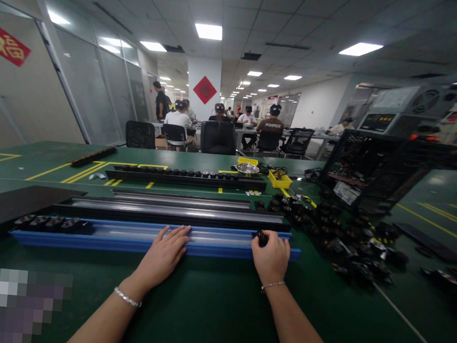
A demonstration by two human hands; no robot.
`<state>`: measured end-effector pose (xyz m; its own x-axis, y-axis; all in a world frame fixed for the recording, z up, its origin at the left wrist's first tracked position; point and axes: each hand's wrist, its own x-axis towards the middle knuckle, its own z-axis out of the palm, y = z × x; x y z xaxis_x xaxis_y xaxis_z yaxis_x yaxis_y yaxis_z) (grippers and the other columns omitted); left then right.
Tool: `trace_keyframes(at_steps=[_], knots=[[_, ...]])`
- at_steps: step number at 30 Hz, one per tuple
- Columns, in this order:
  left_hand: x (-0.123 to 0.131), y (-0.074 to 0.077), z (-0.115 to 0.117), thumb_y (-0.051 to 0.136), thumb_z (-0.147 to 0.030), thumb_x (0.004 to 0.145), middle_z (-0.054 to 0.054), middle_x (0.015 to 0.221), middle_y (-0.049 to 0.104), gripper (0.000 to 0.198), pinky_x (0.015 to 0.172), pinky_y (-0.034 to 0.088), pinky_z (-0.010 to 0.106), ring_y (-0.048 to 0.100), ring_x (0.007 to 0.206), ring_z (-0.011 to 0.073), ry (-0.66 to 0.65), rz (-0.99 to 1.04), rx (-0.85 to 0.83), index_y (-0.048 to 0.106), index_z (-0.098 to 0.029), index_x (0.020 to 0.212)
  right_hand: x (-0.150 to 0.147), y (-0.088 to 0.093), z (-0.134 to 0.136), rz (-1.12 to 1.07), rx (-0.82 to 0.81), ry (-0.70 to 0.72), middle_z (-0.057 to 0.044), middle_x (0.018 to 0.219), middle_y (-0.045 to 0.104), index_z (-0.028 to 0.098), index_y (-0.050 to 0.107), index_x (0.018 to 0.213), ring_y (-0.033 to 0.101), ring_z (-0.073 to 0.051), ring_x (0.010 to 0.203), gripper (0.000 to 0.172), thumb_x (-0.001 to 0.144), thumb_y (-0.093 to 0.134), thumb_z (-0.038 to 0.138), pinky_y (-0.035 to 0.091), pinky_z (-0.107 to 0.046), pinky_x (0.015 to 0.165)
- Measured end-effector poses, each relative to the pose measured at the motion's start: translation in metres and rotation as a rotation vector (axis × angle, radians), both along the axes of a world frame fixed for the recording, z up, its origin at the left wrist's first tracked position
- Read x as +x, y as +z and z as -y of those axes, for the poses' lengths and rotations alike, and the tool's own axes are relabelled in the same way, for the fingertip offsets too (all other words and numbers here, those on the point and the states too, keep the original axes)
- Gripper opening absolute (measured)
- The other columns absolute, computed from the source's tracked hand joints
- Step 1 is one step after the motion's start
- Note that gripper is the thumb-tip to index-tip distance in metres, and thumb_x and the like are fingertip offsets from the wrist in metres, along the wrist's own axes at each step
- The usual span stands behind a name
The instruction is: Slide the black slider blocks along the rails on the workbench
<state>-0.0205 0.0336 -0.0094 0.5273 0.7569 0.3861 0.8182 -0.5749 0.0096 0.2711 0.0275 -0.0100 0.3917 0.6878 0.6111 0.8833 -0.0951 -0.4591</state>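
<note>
A long blue rail (106,243) lies across the green table in front of me. My left hand (167,247) rests on its middle, fingers stretched out and holding nothing. Near the rail's right end, my right hand (272,254) is closed round a small black part (262,239), its lower side hidden by the fingers. Several black parts with light tops (56,223) sit in a row in the rail's left end. Just behind the blue rail lie black rails with shiny channels (177,210).
A heap of black parts (343,229) spreads at the right, before an open computer case (366,173). Farther back are a rail with a row of parts (188,178), a metal dish (247,168) and a yellow tray (279,179). People sit at a distant table.
</note>
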Motion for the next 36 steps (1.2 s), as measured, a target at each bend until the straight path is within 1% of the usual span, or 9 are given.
trace_keyframes(at_steps=[3,5,10,15,18,22,28,36], knots=[[-0.001,0.0,0.0,0.035,-0.029,0.092,0.004,0.136,0.049,0.028,0.107,0.026,0.05,0.043,0.127,0.0206,0.005,0.002,0.008,0.053,-0.027,0.112,0.001,0.0,0.0,-0.014,-0.016,-0.022,-0.007,0.08,0.066,0.019,0.058,0.085,0.058,-0.024,0.084,0.018,0.073,0.051,0.03,0.02,-0.049,0.102],[-0.001,-0.001,0.0,0.037,-0.031,0.091,0.004,0.135,0.05,0.026,0.107,0.025,0.05,0.044,0.125,0.0211,0.017,0.014,0.029,0.055,-0.026,0.109,0.002,0.0,0.0,-0.023,-0.031,-0.031,-0.007,0.082,0.066,0.019,0.058,0.085,0.058,-0.023,0.085,0.019,0.073,0.05,0.031,0.019,-0.05,0.103],[-0.002,-0.002,0.0,0.04,-0.032,0.09,0.005,0.13,0.055,0.021,0.106,0.027,0.049,0.048,0.122,0.0218,0.044,0.027,0.085,0.058,-0.024,0.097,0.004,0.004,0.001,-0.012,-0.076,-0.041,-0.006,0.08,0.065,0.019,0.058,0.087,0.058,-0.023,0.084,0.021,0.073,0.049,0.032,0.023,-0.046,0.101],[-0.002,-0.004,-0.001,0.04,-0.032,0.09,0.005,0.131,0.054,0.021,0.106,0.027,0.05,0.047,0.123,0.0223,0.051,0.029,0.086,0.058,-0.024,0.098,0.01,0.003,0.003,0.021,-0.076,0.016,-0.007,0.084,0.065,0.017,0.057,0.093,0.057,-0.022,0.086,0.025,0.073,0.05,0.031,0.03,-0.039,0.095],[-0.001,-0.005,-0.001,0.039,-0.031,0.091,0.005,0.131,0.054,0.021,0.105,0.027,0.05,0.046,0.123,0.0225,0.055,0.033,0.08,0.058,-0.024,0.097,0.013,0.001,0.003,0.029,-0.05,0.028,-0.008,0.089,0.065,0.017,0.057,0.093,0.057,-0.022,0.088,0.025,0.073,0.051,0.031,0.03,-0.039,0.096],[-0.001,-0.003,0.0,0.039,-0.031,0.091,0.005,0.131,0.054,0.021,0.105,0.027,0.05,0.047,0.123,0.0226,0.059,0.031,0.074,0.058,-0.023,0.095,0.013,-0.001,0.002,0.033,-0.023,0.017,-0.008,0.087,0.065,0.016,0.059,0.091,0.057,-0.022,0.086,0.024,0.072,0.052,0.031,0.028,-0.039,0.098],[0.0,-0.003,-0.001,0.042,-0.03,0.09,0.005,0.132,0.053,0.017,0.105,0.027,0.051,0.047,0.123,0.0231,0.069,0.02,0.065,0.057,-0.023,0.093,0.017,-0.002,0.001,0.026,-0.028,-0.014,-0.009,0.085,0.065,0.015,0.059,0.09,0.056,-0.022,0.085,0.025,0.072,0.052,0.03,0.029,-0.039,0.097],[0.0,-0.004,-0.002,0.042,-0.031,0.089,0.005,0.132,0.053,0.017,0.104,0.029,0.051,0.047,0.122,0.0236,0.078,0.007,0.065,0.057,-0.023,0.091,0.022,-0.002,0.001,0.008,-0.058,-0.072,-0.008,0.087,0.066,0.017,0.059,0.09,0.056,-0.024,0.088,0.025,0.072,0.051,0.032,0.02,-0.047,0.104]])
